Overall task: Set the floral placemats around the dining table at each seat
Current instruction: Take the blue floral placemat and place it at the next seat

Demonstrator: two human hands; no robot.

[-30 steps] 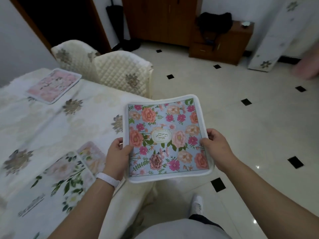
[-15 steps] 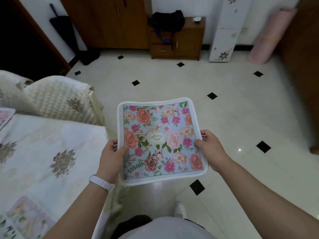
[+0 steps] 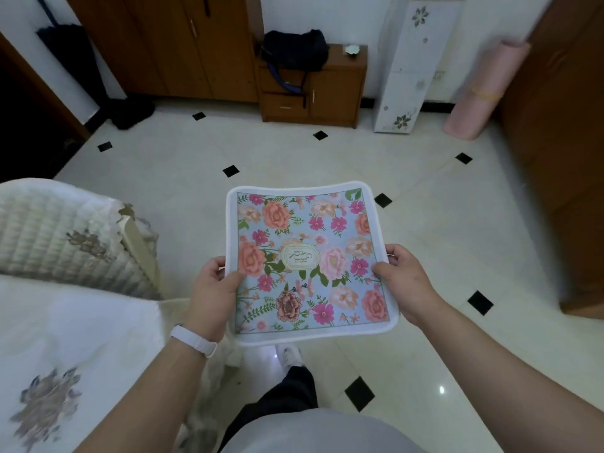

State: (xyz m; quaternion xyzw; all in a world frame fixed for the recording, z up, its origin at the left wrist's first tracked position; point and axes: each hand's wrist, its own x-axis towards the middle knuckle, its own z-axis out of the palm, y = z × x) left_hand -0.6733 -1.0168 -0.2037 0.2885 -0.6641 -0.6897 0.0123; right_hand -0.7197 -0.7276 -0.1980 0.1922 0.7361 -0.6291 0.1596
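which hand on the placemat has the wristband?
The left hand, holding the floral placemat by its left edge: a white wristband circles its wrist. The right hand, on the right edge, wears none.

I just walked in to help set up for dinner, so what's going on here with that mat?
A person is standing by the corner of the dining table, holding one floral placemat flat in front of them. The left hand grips its left edge and the right hand grips its right edge. The mat is over the tiled floor, not on the table, which lies to the person's left next to a quilt-covered chair.
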